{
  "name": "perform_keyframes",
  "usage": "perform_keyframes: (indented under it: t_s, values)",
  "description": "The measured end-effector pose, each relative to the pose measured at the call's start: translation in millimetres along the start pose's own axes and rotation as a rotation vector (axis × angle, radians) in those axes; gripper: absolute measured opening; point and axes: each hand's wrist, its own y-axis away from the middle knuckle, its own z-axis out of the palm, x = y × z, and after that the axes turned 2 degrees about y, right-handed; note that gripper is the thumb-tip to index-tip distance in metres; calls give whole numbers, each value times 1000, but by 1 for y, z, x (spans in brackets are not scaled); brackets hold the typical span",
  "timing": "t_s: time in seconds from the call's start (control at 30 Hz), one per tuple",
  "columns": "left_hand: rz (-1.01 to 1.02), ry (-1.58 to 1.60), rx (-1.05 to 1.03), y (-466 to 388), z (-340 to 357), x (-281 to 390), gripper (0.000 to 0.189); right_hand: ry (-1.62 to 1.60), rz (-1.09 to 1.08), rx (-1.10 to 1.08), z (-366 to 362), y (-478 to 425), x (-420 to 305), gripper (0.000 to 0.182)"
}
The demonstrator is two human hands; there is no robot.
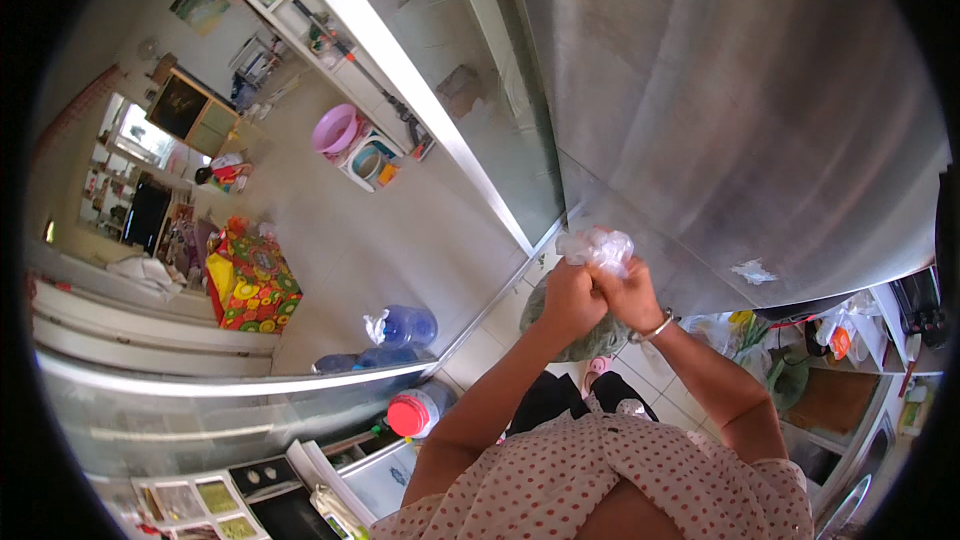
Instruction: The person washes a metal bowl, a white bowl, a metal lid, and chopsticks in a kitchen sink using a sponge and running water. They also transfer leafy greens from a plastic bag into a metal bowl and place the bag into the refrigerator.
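Note:
Both fists meet around the gathered neck of a plastic bag (536,307), whose bulging body hangs below them with something greenish-grey inside. My left hand (574,300) is closed on the bag just below its crumpled clear top. Right against it, my right hand (628,298) grips the same twisted plastic, a bracelet at its wrist. The bunched top (600,247) of the bag sticks up past my knuckles. What the bag holds is blurred through the plastic and cannot be told.
A large brushed-metal panel (720,127) rises close ahead. A white-framed sliding glass door (450,142) stands to the left, with blue water bottles (409,326) beyond its track. A red-lidded jar (409,414) stands near my left elbow; bags and greens (750,337) lie at right.

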Motion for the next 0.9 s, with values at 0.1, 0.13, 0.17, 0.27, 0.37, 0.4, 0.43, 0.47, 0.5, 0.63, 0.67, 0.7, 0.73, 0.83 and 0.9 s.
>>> perform_keyframes:
  t_s: [0.1,0.13,0.17,0.27,0.37,0.4,0.43,0.47,0.5,0.63,0.67,0.7,0.73,0.83,0.9]
  values:
    - [43,8,-16,-14,-12,-22,29,-232,197,254,23,-35,-22,11]
    - [38,32,-32,-21,-24,-28,29,-290,249,291,30,-47,-28,11]
    - [34,55,-50,-30,-35,-34,29,-351,299,329,40,-59,-36,10]
    - [305,7,7,-55,-60,-42,27,-102,326,349,57,-93,-45,7]
    - [375,-139,-12,-72,-102,-49,29,280,286,265,65,-121,-33,8]
    - [436,-149,30,-79,-119,-47,30,377,314,191,67,-127,-31,11]
    - [485,-152,70,-81,-132,-48,31,473,358,117,64,-126,-27,15]
    - [520,-94,-36,-88,-142,-60,33,719,275,-95,54,-136,-13,23]
    - [581,-37,-171,-95,-148,-76,35,951,143,-280,45,-142,-3,33]
    - [319,11,4,-89,-190,-132,25,796,143,-56,99,-198,-73,47]
    - [211,59,61,-86,-201,-143,23,1175,-109,67,123,-216,-96,47]
    - [101,116,106,-81,-208,-153,22,1492,-269,200,143,-228,-114,46]
    - [35,148,124,-78,-213,-162,21,1806,-430,340,158,-237,-128,45]
    - [-136,317,220,-64,-223,-182,19,2477,160,156,169,-275,-158,43]
    - [-174,410,313,-55,-226,-192,19,2521,104,92,174,-279,-162,39]
